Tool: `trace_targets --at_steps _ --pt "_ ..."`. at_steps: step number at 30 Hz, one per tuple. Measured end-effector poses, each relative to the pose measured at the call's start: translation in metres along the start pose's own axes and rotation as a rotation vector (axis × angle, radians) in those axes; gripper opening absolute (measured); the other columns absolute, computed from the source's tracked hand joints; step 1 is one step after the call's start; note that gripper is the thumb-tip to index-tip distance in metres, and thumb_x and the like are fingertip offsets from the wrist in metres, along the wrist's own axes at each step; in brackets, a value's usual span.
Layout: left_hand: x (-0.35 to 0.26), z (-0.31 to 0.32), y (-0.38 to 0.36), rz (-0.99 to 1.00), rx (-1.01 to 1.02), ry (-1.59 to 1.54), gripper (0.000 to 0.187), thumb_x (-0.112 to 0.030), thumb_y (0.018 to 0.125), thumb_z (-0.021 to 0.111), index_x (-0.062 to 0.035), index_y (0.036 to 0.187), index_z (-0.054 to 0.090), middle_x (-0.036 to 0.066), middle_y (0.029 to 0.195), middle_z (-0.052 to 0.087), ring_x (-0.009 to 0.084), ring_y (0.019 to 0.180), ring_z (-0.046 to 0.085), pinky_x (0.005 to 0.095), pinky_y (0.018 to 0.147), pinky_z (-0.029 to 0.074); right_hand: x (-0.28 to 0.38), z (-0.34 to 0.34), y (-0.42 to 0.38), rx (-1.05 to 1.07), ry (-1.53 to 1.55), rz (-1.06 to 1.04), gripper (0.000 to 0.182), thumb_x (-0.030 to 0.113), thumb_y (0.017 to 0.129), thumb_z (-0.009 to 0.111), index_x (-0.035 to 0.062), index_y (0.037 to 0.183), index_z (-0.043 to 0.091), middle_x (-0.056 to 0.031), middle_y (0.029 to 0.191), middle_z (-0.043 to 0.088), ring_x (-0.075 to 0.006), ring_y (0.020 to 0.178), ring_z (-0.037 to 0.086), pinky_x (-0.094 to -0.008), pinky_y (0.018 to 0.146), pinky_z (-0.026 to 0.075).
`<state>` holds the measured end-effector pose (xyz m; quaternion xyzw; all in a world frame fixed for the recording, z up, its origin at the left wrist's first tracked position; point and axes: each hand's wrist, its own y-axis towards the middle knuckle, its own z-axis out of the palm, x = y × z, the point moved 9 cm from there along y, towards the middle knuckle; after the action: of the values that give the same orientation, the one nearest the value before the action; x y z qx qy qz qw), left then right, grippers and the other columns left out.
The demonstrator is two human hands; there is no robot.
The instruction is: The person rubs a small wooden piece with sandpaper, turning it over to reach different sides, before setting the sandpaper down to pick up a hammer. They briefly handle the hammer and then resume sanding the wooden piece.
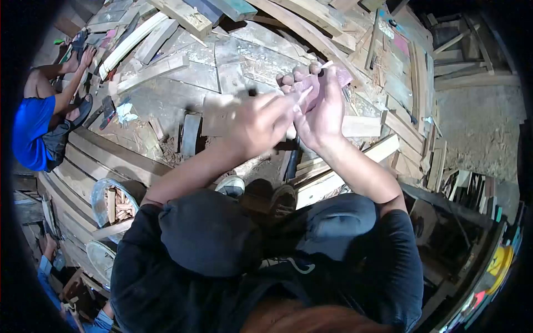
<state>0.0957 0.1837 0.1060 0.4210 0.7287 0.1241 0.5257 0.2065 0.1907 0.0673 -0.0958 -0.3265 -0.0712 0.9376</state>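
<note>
My left hand (264,122) is closed and slightly blurred, its fingertips pinching a small pale stick (304,96). Against it, palm turned up, my right hand (325,114) curls around a pinkish-purple sheet that looks like sandpaper (343,76). The stick's end lies over the sheet in the right palm. Most of the sheet is hidden by my fingers. Below both hands, a light wooden block (216,114) and a dark-topped block (191,135) lie on the work surface.
Wooden boards (300,25) and offcuts lie scattered ahead. A bucket of small wood pieces (114,202) stands at left. A person in a blue shirt (34,133) sits at far left; another person's sleeve (44,272) shows below. Stacked timber (472,50) fills the upper right.
</note>
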Motion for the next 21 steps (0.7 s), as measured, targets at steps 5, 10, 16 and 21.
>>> trace_targets --at_steps 5,10,16,21 --pt "-0.004 0.006 0.009 -0.020 -0.006 -0.053 0.018 -0.001 0.084 0.063 0.0028 0.102 0.065 0.018 0.086 0.065 0.0297 0.072 0.066 0.0358 0.065 0.053 0.013 -0.002 -0.002 0.063 -0.034 -0.095 0.029 0.040 0.104 0.033 0.0135 0.103 0.046 -0.0087 0.093 0.056 -0.0289 0.097 0.059 -0.0487 0.092 0.048" --pt "-0.012 0.018 0.005 0.028 0.016 -0.073 0.019 0.000 0.084 0.063 0.0033 0.102 0.065 0.018 0.087 0.065 0.0293 0.075 0.066 0.0370 0.067 0.052 0.025 -0.014 -0.003 0.096 0.023 -0.131 0.029 0.040 0.104 0.036 0.0127 0.103 0.046 -0.0085 0.095 0.056 -0.0282 0.096 0.059 -0.0459 0.093 0.047" --pt "-0.012 0.018 0.001 0.049 0.061 -0.016 0.022 0.001 0.082 0.062 0.0025 0.104 0.065 0.017 0.089 0.066 0.0274 0.076 0.066 0.0341 0.066 0.052 0.019 -0.016 0.002 0.182 0.105 -0.118 0.029 0.039 0.103 0.040 0.0106 0.107 0.047 -0.0102 0.096 0.057 -0.0291 0.098 0.059 -0.0441 0.091 0.047" --pt "-0.014 0.008 -0.002 0.047 -0.037 -0.056 0.026 -0.004 0.081 0.065 -0.0027 0.107 0.066 0.012 0.086 0.063 0.0270 0.070 0.064 0.0354 0.061 0.052 0.013 0.001 -0.007 0.166 0.004 -0.119 0.030 0.038 0.102 0.042 0.0101 0.109 0.049 -0.0094 0.097 0.057 -0.0293 0.100 0.058 -0.0453 0.094 0.045"
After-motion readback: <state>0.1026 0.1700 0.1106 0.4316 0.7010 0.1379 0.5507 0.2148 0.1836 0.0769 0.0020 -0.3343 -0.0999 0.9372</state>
